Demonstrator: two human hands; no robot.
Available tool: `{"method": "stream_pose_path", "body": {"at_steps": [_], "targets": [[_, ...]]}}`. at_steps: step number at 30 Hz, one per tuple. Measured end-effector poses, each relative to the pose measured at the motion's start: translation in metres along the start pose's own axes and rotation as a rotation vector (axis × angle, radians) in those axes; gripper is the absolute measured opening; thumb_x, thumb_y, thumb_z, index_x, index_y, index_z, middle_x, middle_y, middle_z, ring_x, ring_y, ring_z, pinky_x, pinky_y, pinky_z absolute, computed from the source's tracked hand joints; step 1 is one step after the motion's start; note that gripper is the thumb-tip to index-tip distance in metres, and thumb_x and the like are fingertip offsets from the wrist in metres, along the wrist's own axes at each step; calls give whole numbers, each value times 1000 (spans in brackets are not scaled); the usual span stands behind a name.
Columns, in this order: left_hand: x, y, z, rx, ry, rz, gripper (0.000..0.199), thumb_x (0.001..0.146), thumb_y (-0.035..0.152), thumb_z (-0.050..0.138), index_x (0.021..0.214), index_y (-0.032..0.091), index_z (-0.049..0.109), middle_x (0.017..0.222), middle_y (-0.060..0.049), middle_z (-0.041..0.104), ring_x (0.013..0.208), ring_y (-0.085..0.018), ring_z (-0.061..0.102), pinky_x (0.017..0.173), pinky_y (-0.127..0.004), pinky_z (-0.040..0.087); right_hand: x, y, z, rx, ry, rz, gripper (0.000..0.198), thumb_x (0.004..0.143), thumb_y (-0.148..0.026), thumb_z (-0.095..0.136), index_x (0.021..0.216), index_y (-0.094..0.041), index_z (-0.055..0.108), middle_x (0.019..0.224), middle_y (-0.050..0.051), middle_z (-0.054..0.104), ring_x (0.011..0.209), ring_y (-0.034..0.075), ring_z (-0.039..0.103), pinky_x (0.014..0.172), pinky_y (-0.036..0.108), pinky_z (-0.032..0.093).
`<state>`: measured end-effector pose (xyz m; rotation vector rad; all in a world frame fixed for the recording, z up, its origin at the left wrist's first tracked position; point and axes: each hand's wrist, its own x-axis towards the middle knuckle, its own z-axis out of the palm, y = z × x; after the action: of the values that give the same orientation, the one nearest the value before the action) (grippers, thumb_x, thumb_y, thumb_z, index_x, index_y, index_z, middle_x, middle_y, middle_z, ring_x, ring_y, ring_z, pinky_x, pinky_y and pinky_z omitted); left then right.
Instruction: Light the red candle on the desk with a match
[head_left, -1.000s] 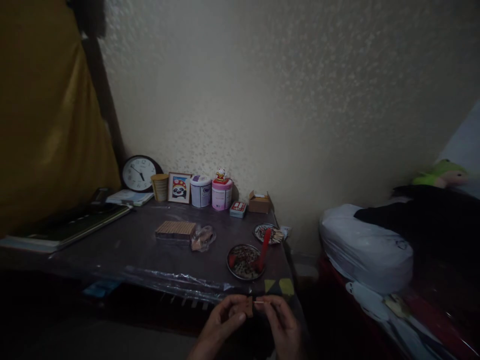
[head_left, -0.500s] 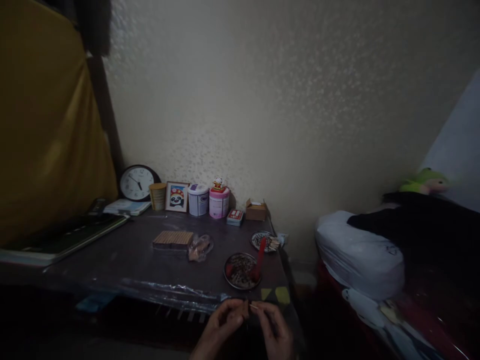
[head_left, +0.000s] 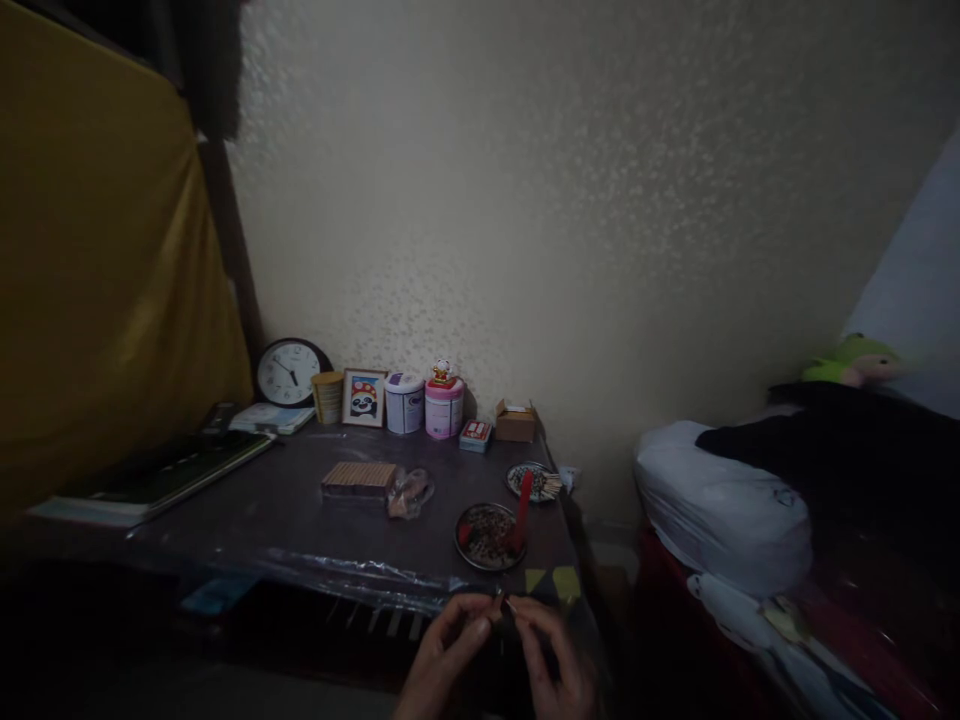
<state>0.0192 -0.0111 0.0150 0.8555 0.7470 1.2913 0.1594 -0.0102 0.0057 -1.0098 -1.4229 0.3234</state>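
At the table's near edge, my left hand (head_left: 450, 645) is closed in a pinch on a small brownish piece (head_left: 497, 604). Its exact kind is too dim to make out. My right hand (head_left: 551, 650) pinches a thin pale stick (head_left: 512, 606), whose end meets or nearly meets the piece. Just beyond the fingers stands a round metal plate (head_left: 459, 545) holding pale and dark bits and a red-handled tool (head_left: 523, 510). Behind it, a smaller plate (head_left: 511, 490) carries similar bits and several thin sticks (head_left: 551, 485).
A ridged block of light strips (head_left: 360, 474) and a clear plastic bag (head_left: 410, 492) lie mid-table. Along the wall stand a clock (head_left: 291, 373), a framed panda picture (head_left: 364, 398), two tins (head_left: 405, 403) and a cardboard box (head_left: 515, 422). A stuffed white bag (head_left: 720, 495) is at right.
The view has shifted slightly, so the table things sit a little further right. Both hands stay together at the near edge, and the brownish piece has turned between the fingers.
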Motion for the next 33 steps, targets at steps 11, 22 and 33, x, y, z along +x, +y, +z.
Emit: {"method": "stream_pose_path", "body": {"at_steps": [11, 22, 33], "targets": [[-11, 4, 5, -16, -17, -23, 22, 70, 36, 69, 87, 22, 65, 81, 1, 66, 75, -14, 57, 79, -27, 41, 6, -24, -15, -76, -14, -255, 18, 83, -13, 55, 92, -25, 65, 87, 3, 73, 83, 16, 68, 75, 24, 54], [-12, 0, 4, -92, -37, -35, 21, 70, 32, 69, 85, 20, 62, 82, -2, 67, 77, -15, 58, 74, -27, 41, 10, -35, -27, -215, 56, -399, 17, 85, -13, 50, 94, -22, 62, 85, 4, 72, 81, 15, 68, 73, 25, 55], [-15, 5, 11, -74, -49, -24, 21, 69, 34, 70, 83, 20, 63, 79, -1, 66, 73, -15, 57, 69, -26, 40, 15, 23, -23, -304, 107, -90, 21, 87, -34, 48, 83, -22, 66, 80, 5, 73, 73, 18, 69, 67, 26, 55]]}}
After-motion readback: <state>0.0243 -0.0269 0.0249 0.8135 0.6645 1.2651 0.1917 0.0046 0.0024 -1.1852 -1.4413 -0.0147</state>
